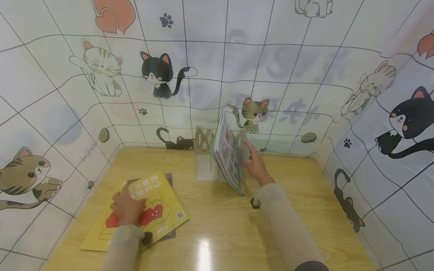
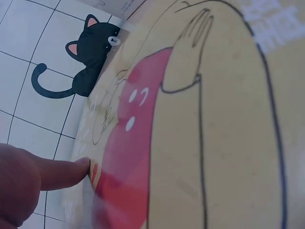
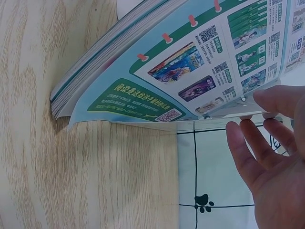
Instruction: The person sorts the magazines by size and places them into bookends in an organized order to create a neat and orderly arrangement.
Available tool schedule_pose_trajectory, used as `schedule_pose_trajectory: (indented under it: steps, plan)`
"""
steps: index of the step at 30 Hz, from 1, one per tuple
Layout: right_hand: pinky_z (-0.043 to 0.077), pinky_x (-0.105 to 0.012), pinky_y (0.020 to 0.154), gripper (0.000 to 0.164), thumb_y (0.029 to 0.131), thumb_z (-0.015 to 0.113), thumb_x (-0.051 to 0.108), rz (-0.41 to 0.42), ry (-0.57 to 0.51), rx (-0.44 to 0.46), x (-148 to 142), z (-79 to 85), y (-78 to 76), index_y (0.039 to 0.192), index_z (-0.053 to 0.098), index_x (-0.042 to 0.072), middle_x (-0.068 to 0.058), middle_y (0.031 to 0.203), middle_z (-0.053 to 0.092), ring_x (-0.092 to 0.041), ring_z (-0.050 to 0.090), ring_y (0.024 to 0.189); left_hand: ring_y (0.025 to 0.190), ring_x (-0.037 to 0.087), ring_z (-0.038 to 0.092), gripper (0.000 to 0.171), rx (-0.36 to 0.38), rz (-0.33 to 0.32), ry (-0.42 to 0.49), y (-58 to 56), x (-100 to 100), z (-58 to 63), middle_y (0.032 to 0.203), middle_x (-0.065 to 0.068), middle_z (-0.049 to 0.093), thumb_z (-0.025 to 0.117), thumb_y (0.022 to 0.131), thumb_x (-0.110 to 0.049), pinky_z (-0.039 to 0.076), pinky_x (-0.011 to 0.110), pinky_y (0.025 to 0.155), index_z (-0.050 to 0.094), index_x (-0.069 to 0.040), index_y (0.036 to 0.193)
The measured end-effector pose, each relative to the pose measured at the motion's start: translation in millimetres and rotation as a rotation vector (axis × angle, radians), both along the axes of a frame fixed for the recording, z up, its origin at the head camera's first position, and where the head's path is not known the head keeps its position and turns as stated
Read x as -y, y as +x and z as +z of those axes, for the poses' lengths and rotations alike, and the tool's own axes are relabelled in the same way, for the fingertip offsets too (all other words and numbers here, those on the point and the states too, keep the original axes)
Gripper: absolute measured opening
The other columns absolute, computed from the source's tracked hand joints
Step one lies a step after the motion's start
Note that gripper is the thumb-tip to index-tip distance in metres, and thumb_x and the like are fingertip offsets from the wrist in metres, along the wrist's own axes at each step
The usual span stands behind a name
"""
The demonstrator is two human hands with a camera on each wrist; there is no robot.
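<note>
On the left of the desk, my left hand [image 1: 128, 206] rests on a yellow book [image 1: 166, 197] with red hearts and a line drawing on its cover. A digit of that hand touches the cover in the left wrist view. A dark grey book [image 1: 169, 177] shows partly from beneath. My right hand [image 1: 257, 165] pinches the edge of the white panel of a bookend [image 1: 205, 165], thumb on one side and fingers on the other. Several thin books [image 1: 228, 154] lean in the bookend; the right wrist view shows the outermost one's printed back cover [image 3: 167, 86].
The wooden desk [image 1: 203, 210] runs back to a wall cloth [image 1: 210, 67] printed with cats and grid lines, which also encloses both sides. The bookend stands near the back edge, its upper part against the cloth.
</note>
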State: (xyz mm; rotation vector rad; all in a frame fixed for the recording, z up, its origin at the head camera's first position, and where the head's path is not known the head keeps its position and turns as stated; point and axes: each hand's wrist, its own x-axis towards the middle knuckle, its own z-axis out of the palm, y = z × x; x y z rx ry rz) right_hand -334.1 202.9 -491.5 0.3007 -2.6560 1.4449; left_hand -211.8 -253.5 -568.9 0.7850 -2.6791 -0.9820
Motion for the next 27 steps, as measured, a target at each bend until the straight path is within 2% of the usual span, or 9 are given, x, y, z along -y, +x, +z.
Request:
schedule_pose_trajectory:
  steps: [5, 8, 13, 16, 17, 21, 23, 25, 27]
  plan:
    - [0.053, -0.051, 0.08, 0.088, 0.084, 0.063, -0.015, -0.001, 0.002, -0.009, 0.4, -1.1, 0.8, 0.153, 0.028, 0.027, -0.018, 0.148, 0.036, -0.042, 0.053, 0.113, 0.116, 0.058, 0.029, 0.096, -0.057, 0.072, 0.042, 3.4, 1.1, 1.7, 0.142, 0.037, 0.019, 0.077, 0.073, -0.01, 0.028, 0.067, 0.09, 0.026, -0.012, 0.154]
    - [0.053, -0.052, 0.08, 0.087, 0.084, 0.063, -0.016, 0.004, -0.003, -0.017, 0.4, -2.1, 0.5, 0.153, 0.028, 0.023, -0.019, 0.147, 0.037, -0.043, 0.054, 0.112, 0.117, 0.056, 0.027, 0.095, -0.083, 0.08, 0.073, 5.8, 4.1, 2.2, 0.143, 0.035, 0.018, 0.072, 0.073, -0.004, 0.029, 0.067, 0.091, 0.024, -0.013, 0.155]
    - [0.053, -0.052, 0.08, 0.088, 0.084, 0.063, -0.016, 0.001, 0.001, -0.015, 0.8, -1.6, 1.1, 0.152, 0.028, 0.027, -0.019, 0.146, 0.037, -0.042, 0.054, 0.113, 0.114, 0.051, 0.03, 0.101, -0.087, 0.068, 0.194, 9.5, 10.8, 3.0, 0.139, 0.033, 0.019, 0.065, 0.073, 0.002, 0.034, 0.062, 0.089, 0.014, -0.019, 0.157]
    - [0.053, -0.052, 0.08, 0.089, 0.084, 0.063, -0.015, -0.003, 0.005, -0.012, 0.8, -1.6, 1.3, 0.153, 0.028, 0.028, -0.019, 0.147, 0.037, -0.042, 0.053, 0.113, 0.11, 0.048, 0.034, 0.101, -0.071, 0.041, 0.273, 11.3, 14.7, 1.9, 0.138, 0.033, 0.021, 0.064, 0.076, 0.001, 0.036, 0.059, 0.089, 0.009, -0.021, 0.158]
    - [0.053, -0.052, 0.08, 0.088, 0.084, 0.063, -0.015, -0.003, 0.003, -0.011, 0.7, -1.7, 1.3, 0.153, 0.027, 0.028, -0.019, 0.147, 0.037, -0.043, 0.053, 0.113, 0.113, 0.049, 0.034, 0.1, -0.075, 0.022, 0.294, 11.4, 16.3, 1.9, 0.141, 0.033, 0.021, 0.064, 0.077, 0.002, 0.035, 0.06, 0.093, 0.009, -0.02, 0.158]
    - [0.052, -0.053, 0.082, 0.088, 0.085, 0.063, -0.014, -0.007, 0.008, -0.006, 0.5, -2.4, 1.1, 0.153, 0.026, 0.029, -0.018, 0.15, 0.034, -0.043, 0.051, 0.115, 0.133, 0.051, 0.027, 0.093, -0.081, -0.09, 0.291, 8.9, 23.3, 2.8, 0.153, 0.028, 0.024, 0.066, 0.079, 0.002, 0.023, 0.059, 0.108, 0.018, -0.012, 0.156]
    - [0.051, -0.053, 0.083, 0.088, 0.085, 0.063, -0.014, -0.009, 0.01, -0.008, 0.6, -2.3, 0.9, 0.153, 0.027, 0.03, -0.017, 0.151, 0.033, -0.043, 0.05, 0.116, 0.138, 0.049, 0.021, 0.084, -0.078, -0.148, 0.275, 7.1, 25.9, 3.8, 0.154, 0.025, 0.025, 0.068, 0.081, -0.001, 0.02, 0.059, 0.11, 0.026, -0.007, 0.154]
    - [0.051, -0.054, 0.084, 0.088, 0.085, 0.063, -0.014, -0.013, 0.011, -0.012, 0.8, -2.0, 0.5, 0.152, 0.027, 0.03, -0.016, 0.152, 0.032, -0.044, 0.05, 0.116, 0.132, 0.046, 0.033, 0.074, -0.058, -0.178, 0.277, 6.3, 26.6, 4.4, 0.152, 0.025, 0.03, 0.069, 0.084, -0.005, 0.034, 0.055, 0.104, 0.036, -0.005, 0.149]
    - [0.051, -0.054, 0.084, 0.088, 0.084, 0.063, -0.014, -0.015, 0.009, -0.014, 0.9, -1.7, 0.0, 0.152, 0.028, 0.03, -0.016, 0.151, 0.033, -0.044, 0.05, 0.116, 0.108, 0.039, 0.054, 0.063, -0.033, -0.191, 0.306, 5.3, 27.0, 4.6, 0.15, 0.025, 0.033, 0.069, 0.087, -0.008, 0.049, 0.048, 0.085, 0.045, -0.005, 0.144]
